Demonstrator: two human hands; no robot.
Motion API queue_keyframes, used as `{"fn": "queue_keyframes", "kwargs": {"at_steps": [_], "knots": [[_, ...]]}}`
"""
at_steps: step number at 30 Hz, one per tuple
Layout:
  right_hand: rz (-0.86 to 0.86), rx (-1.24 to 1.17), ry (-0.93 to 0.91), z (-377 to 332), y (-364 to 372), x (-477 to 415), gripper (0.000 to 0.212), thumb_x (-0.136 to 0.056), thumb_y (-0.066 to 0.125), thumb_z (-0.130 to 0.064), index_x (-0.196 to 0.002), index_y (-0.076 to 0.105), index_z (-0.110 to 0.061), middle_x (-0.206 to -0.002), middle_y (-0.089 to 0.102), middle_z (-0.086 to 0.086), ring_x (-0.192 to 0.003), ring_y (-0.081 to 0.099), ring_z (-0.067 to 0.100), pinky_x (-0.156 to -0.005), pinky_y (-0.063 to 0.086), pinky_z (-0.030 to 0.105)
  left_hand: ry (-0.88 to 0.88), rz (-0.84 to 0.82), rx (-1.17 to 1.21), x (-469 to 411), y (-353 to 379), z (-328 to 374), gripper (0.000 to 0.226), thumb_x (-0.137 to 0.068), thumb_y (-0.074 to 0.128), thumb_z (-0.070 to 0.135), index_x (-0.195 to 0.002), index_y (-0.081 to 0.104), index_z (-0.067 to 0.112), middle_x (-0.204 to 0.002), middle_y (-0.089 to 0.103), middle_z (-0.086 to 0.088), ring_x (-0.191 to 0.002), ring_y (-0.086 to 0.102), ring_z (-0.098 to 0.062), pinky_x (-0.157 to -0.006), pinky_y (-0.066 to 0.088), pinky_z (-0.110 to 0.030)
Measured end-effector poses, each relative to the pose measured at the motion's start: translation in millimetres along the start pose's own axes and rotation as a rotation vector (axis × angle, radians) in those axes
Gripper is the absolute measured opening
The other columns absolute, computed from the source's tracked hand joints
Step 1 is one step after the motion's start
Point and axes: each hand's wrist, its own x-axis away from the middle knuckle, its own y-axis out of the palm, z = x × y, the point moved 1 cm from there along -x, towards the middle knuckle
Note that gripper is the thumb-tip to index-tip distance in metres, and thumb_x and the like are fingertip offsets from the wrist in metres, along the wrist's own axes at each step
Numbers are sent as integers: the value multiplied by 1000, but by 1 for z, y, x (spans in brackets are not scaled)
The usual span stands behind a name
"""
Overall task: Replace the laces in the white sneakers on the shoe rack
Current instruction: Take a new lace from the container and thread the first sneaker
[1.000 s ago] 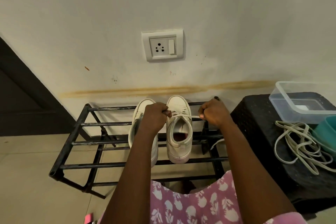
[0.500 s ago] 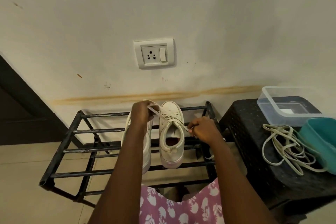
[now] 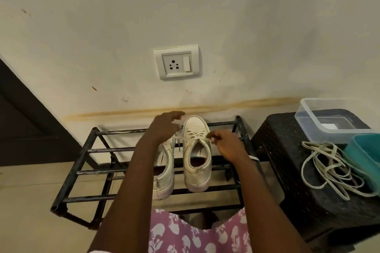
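Right hand (image 3: 226,146) pinches the lace (image 3: 195,134) at the right sneaker's (image 3: 197,178) opening edge. Left hand (image 3: 163,127) is blurred, so I cannot tell its grip. Bare rack (image 3: 86,151) bars flank both.

Cream wall (image 3: 267,26) with white socket (image 3: 177,62) and a brownish horizontal stain (image 3: 205,108), beige tiled floor (image 3: 24,201), dark door (image 3: 20,119) left, black stool (image 3: 287,160) right.
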Motion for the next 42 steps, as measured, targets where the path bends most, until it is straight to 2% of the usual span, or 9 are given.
{"fn": "queue_keyframes", "kwargs": {"at_steps": [3, 7, 13, 18, 24, 29, 33, 38, 42], "knots": [[13, -91, -27, -7, 6, -3, 26, -92, 55, -6, -115, 67, -10, -116, 67, 7, -108, 59, 17, -89, 41, 22, 30, -195, -60, 4, 22, 0, 33, -83, 70, 26, -114, 68, 20, -112, 69, -1, -100, 60, -10, -88, 39, -22], [71, -40, 24, -9, 11, -6, 16, -92, 56, -7, -102, 67, -4, -101, 66, 9, -89, 54, 14, -77, 38, 22, -4, -41, -239, 1, 29, -2, 23, -80, 71, 36, -100, 74, 24, -99, 72, 1, -105, 58, -14, -113, 16, -49], [37, 120, 30, -8, 16, -10, 28, -93, 41, -5, -68, 42, -17, -85, 51, 5, -82, 46, 21, -69, 35, 29, -15, 159, -141, 6, 42, -11, 16, -85, 65, 33, -93, 75, 24, -92, 73, -1, -105, 59, -15, -112, -16, -42], [80, 146, 25, -8, 17, -9, 24, -91, 42, -5, -71, 44, -17, -83, 53, 4, -81, 50, 22, -70, 39, 32, -19, 170, -161, 8, 43, -12, 16, -87, 62, 34, -94, 74, 27, -94, 73, 3, -107, 58, -12, -111, -21, -40], [-171, -93, 98, -3, -16, -5, 26, -97, 44, -9, -74, 53, -18, -67, 50, -2, -61, 45, 9, -57, 36, 20, -21, 95, -86, 11, 29, -19, 27, -95, 49, 37, -89, 66, 17, -91, 66, -1, -109, 55, -19, -114, -7, -41], [-388, -649, 105, -5, -44, 10, 22, -94, 45, -1, -82, 62, -5, -70, 59, 3, -66, 51, 12, -67, 47, 25, 0, 165, 532, 15, 20, -4, 35, -96, 48, 33, -93, 70, 6, -93, 70, -3, -94, 63, -16, -85, 41, -28], [-297, -1032, -76, -20, -48, 7, 16, -75, 57, -4, -86, 69, -6, -83, 69, 3, -75, 63, 10, -75, 54, 26, -31, 117, 888, 8, 29, 13, 38, -100, 40, 31, -94, 61, 0, -82, 72, 0, -80, 69, -14, -80, 52, -25], [-85, -974, -143, -35, -33, -11, 16, -84, 59, 1, -93, 69, -6, -95, 69, -1, -94, 63, 11, -92, 47, 30, -75, 103, 997, 4, 38, 23, 25, -101, 38, 20, -86, 58, 17, -71, 47, 1, -63, 44, -9, -67, 46, -24], [4, -798, -230, -46, -29, -16, 22, -84, 60, 4, -104, 68, -5, -96, 63, -4, -89, 62, 7, -77, 49, 14, -45, 85, 934, 0, 39, 23, 26, -100, 41, 15, -86, 62, 18, -70, 40, -1, -60, 37, -9, -61, 39, -25]]}}
